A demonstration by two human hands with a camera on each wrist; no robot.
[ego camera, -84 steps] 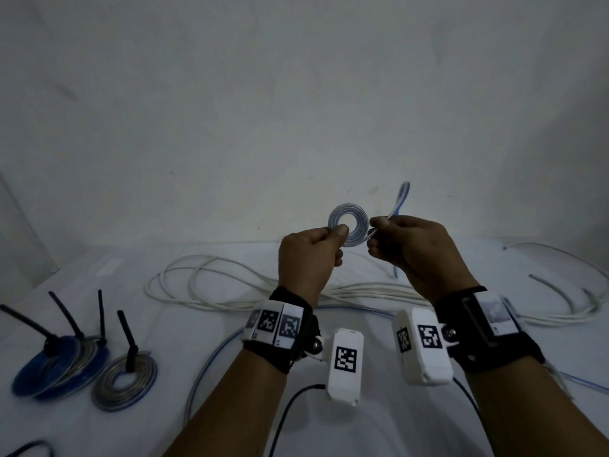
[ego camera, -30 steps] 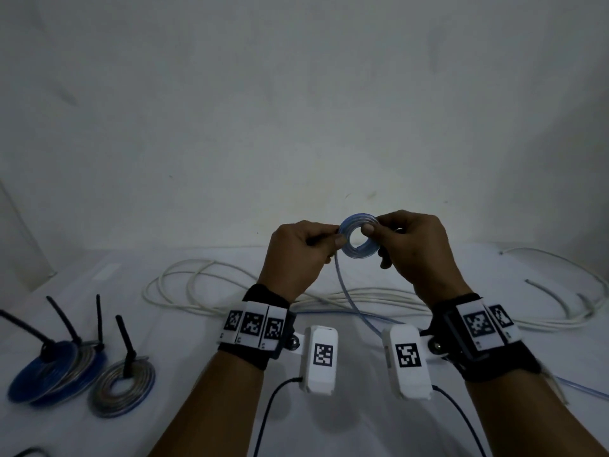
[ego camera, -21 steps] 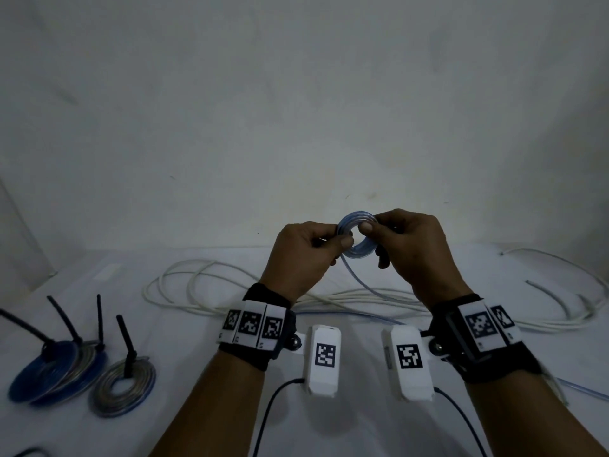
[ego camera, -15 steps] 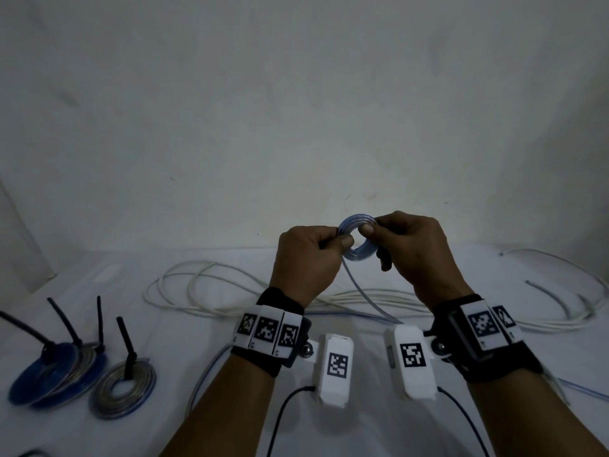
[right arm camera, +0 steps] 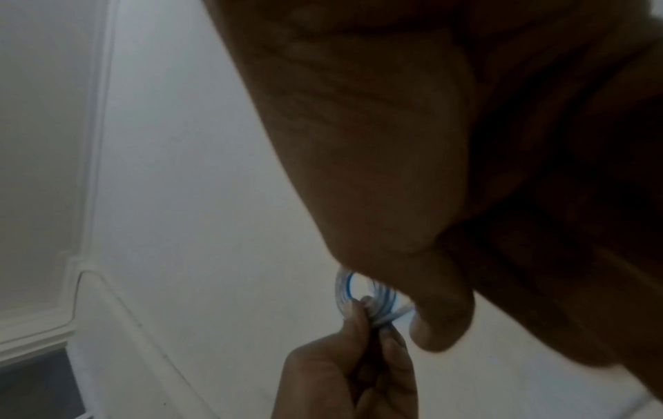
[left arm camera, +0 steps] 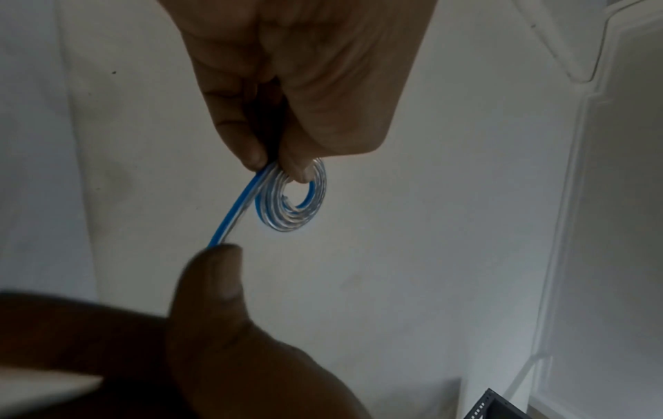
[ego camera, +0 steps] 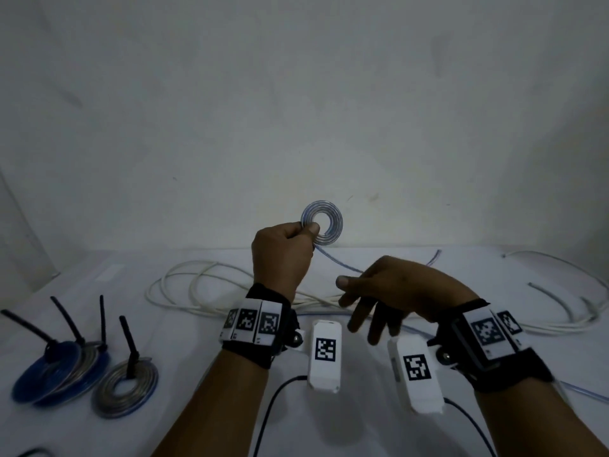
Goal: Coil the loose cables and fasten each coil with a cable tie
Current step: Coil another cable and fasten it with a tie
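the left hand (ego camera: 281, 258) holds a small coil (ego camera: 324, 223) up above the worktop (ego camera: 184, 420), in front of the wall. the right hand (ego camera: 392, 291) hangs lower and to the right of it, over a loose cable bundle (ego camera: 204, 288) lying across the worktop's far middle. three tied coils (ego camera: 85, 374) sit at the near left, overlapping, their cable ties (ego camera: 127, 338) sticking upward. more loose cable (ego camera: 560, 291) lies at the far right.

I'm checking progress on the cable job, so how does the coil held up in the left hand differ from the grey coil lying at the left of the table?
The held coil is pinched in the air by the left hand; the grey coil lies flat on the table. The held coil has no tie and trails a loose tail; the grey coil carries a black cable tie sticking up. Both are flat spirals.
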